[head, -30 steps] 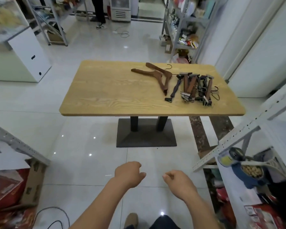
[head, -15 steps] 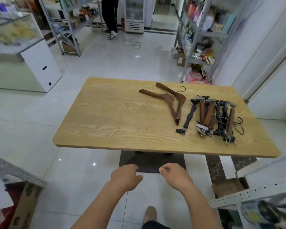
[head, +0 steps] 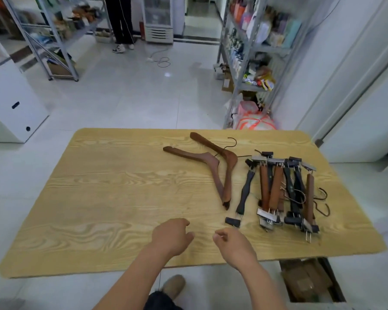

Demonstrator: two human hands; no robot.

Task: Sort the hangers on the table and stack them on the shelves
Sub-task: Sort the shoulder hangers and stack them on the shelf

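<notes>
Two bare hands hover over the near edge of a wood-grain bench (head: 99, 198), seen from the head camera. Both the left hand (head: 170, 237) and the right hand (head: 233, 249) are empty, fingers loosely curled, touching no hanger. Toward the bench's far right lie two brown wooden coat hangers (head: 230, 159), overlapping at their near tips. Just right of them rests a single black clip hanger (head: 246, 189), and beside that a heap of brown and black clip hangers (head: 276, 189), hooks tangled. Beyond the bench stands a stocked metal shelf rack (head: 244, 52); another person's legs (head: 121, 23) show in the background.
</notes>
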